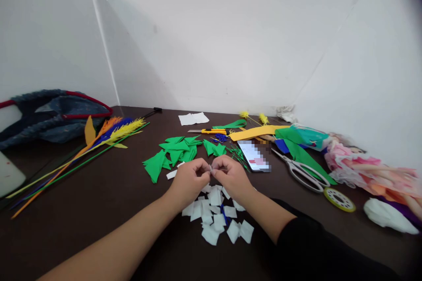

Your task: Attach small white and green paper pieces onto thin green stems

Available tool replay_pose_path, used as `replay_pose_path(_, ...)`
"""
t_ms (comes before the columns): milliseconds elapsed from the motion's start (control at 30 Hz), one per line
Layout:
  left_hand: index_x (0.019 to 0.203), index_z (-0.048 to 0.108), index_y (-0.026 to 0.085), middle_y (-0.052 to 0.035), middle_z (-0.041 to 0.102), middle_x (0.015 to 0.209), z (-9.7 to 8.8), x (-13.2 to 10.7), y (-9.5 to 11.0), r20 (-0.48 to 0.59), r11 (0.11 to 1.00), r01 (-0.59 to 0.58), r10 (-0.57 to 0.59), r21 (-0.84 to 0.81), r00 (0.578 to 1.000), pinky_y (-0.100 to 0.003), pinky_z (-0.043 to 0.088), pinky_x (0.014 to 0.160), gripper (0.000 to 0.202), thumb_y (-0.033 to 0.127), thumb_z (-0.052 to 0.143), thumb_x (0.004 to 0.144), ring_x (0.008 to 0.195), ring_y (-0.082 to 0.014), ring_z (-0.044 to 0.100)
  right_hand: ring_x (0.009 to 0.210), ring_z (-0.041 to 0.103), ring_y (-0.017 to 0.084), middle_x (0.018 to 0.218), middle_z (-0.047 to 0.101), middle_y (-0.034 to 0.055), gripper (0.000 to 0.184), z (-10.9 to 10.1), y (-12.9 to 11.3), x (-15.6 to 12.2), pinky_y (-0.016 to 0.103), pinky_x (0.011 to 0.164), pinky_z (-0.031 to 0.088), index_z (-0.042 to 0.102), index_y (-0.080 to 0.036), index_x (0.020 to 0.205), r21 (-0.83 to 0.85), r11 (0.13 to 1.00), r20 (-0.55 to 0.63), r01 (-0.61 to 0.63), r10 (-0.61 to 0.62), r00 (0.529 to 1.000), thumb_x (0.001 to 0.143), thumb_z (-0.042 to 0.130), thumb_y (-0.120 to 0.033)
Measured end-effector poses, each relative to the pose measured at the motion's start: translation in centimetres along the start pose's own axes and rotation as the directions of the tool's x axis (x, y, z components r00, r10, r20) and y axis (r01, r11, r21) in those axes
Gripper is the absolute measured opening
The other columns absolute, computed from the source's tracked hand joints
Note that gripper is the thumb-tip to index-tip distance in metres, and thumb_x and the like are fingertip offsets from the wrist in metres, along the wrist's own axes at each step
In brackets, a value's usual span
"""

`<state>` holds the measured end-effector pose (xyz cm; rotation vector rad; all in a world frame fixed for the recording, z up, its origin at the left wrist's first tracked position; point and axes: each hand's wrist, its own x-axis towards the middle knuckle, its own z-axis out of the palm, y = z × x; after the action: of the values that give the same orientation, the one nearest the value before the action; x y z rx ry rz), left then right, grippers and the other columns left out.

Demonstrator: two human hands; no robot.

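My left hand and my right hand meet above the dark table, fingers pinched together on a small white paper piece held between them. Beneath and in front of the hands lies a pile of several white paper squares. Just beyond the hands lie several green paper cut-outs.
A phone lies right of the hands, with scissors and a tape roll further right. A yellow utility knife, a yellow strip, coloured feather stems, a blue bag and crumpled coloured paper surround the area.
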<state>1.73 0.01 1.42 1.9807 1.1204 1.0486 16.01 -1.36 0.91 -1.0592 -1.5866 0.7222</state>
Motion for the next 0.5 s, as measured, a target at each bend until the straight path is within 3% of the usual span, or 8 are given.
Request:
replay_pose_path(200, 0.064, 0.054, 0.017, 0.002, 0.056, 0.059, -0.01, -0.02, 0.13, 0.007, 0.998, 0.051, -0.051, -0.034, 0.999, -0.022, 0.035, 0.052, 0.008, 0.018, 0.046, 0.066, 0.055, -0.0113, 0.047, 0.066, 0.052, 0.013, 0.069, 0.055, -0.0005, 0.003, -0.51, 0.6, 0.09, 0.026, 0.064, 0.044, 0.051, -0.018, 0.064, 0.146, 0.981, -0.016, -0.127, 0.13, 0.991, 0.067, 0.051, -0.016)
replay_pose_path(500, 0.064, 0.056, 0.017, 0.0018, 0.057, 0.057, -0.09, 0.12, 0.67, 0.0, 0.996, 0.076, -0.076, -0.043, 0.997, -0.022, 0.037, 0.052, 0.008, 0.021, 0.049, 0.066, 0.053, -0.0116, 0.048, 0.057, 0.052, 0.011, 0.065, 0.055, -0.0019, 0.003, -0.39, 0.01, 0.0, 0.024, 0.056, 0.044, 0.053, -0.018, 0.065, 0.115, 0.98, 0.018, -0.164, 0.163, 0.987, 0.063, 0.056, -0.017)
